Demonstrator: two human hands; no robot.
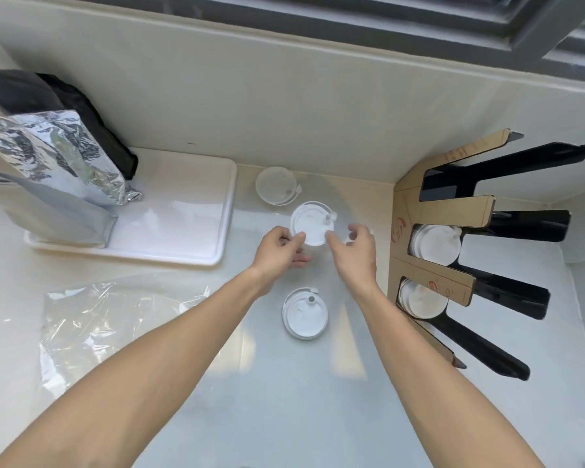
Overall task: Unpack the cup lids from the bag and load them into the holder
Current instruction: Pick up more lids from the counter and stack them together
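A white cup lid (312, 221) is pinched between my left hand (279, 249) on its left edge and my right hand (355, 249) on its right edge, above the counter. A clear lid (275, 185) lies just behind it, and another white lid (304, 314) lies on the counter nearer to me, between my forearms. The cardboard and black holder (453, 211) stands at the right; two of its slots hold stacked white lids (434, 244) (421, 298), and the upper slot is dark and looks empty. An empty clear plastic bag (108, 319) lies flat at the lower left.
A white tray (190, 211) sits at the back left with a silver foil bag (48, 157) and a black bag (65, 99) on it. A wall and a window frame run along the back of the counter.
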